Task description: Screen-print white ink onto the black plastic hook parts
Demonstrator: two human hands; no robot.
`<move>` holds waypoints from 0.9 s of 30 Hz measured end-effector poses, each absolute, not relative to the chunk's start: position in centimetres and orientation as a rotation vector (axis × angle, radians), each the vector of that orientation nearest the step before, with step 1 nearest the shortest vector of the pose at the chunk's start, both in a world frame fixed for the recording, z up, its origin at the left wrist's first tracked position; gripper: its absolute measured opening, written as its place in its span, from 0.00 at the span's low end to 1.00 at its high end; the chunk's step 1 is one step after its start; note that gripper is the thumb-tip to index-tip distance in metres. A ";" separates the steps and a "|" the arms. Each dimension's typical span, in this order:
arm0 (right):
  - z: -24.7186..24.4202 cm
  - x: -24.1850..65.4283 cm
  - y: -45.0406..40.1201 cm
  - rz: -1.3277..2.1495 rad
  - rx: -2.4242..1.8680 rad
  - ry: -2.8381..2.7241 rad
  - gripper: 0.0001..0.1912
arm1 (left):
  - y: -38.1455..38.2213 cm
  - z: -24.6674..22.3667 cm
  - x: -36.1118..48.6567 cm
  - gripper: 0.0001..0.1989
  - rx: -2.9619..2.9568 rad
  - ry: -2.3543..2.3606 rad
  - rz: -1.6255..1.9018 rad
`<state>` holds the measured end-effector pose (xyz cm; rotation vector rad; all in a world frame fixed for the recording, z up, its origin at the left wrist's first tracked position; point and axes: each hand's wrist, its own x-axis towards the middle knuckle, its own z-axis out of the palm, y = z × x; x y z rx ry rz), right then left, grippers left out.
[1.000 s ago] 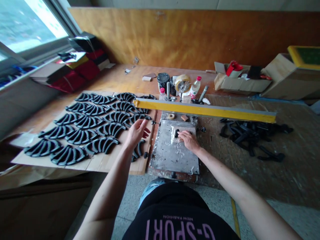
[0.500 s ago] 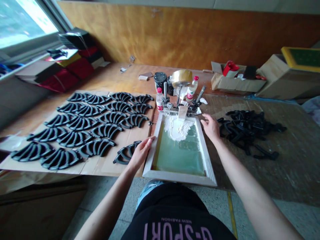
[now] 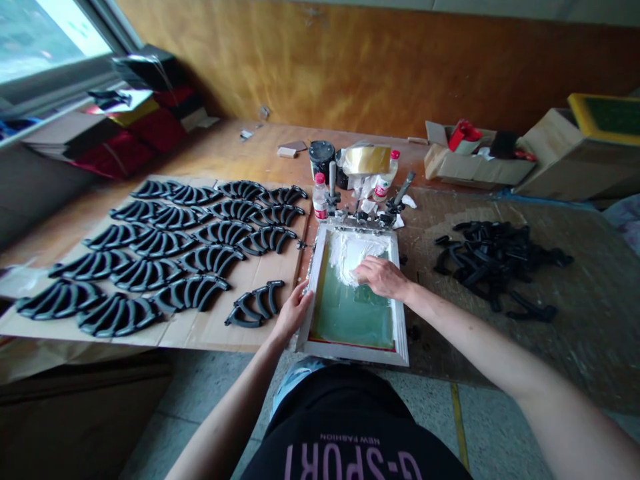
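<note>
In front of me a silk-screen frame (image 3: 401, 333) with pale wooden sides and green mesh lies under metal hinge clamps (image 3: 357, 219). White ink (image 3: 345, 257) is spread thickly over the mesh's far part. My left hand (image 3: 295, 308) grips the frame's left side, its fingertips partly hidden. My right hand (image 3: 383, 277) is over the mesh at the edge of the ink, fingers closed on the squeegee, which the hand almost wholly covers. Just left of my left hand lies a curved black plastic part (image 3: 255, 303) on cardboard.
Rows of curved black parts (image 3: 165, 243) cover the cardboard sheet (image 3: 200, 327) at left. A loose heap of black parts (image 3: 500, 257) lies at right. Behind the clamps stand bottles (image 3: 320, 197), a dark jar (image 3: 321, 159) and a tape roll (image 3: 369, 161). Boxes (image 3: 480, 167) stand at back right.
My right hand has moved left from beside the frame onto the mesh. The squeegee has left its place by the clamps. The frame's near end has dropped lower, with my left hand still at its side.
</note>
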<state>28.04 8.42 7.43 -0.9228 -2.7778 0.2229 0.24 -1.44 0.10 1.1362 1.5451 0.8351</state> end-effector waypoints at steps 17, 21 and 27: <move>8.2 27.1 11.5 0.251 -1.249 -2.385 0.19 | -1.5 4.5 0.3 0.35 1.058 1.470 0.836; 9.7 29.1 16.5 0.096 -1.542 -2.192 0.30 | -1.1 9.0 0.1 0.29 1.133 1.463 0.934; 7.1 36.4 14.5 -0.070 -1.665 -1.922 0.15 | 2.3 15.5 2.1 0.29 1.120 1.278 1.235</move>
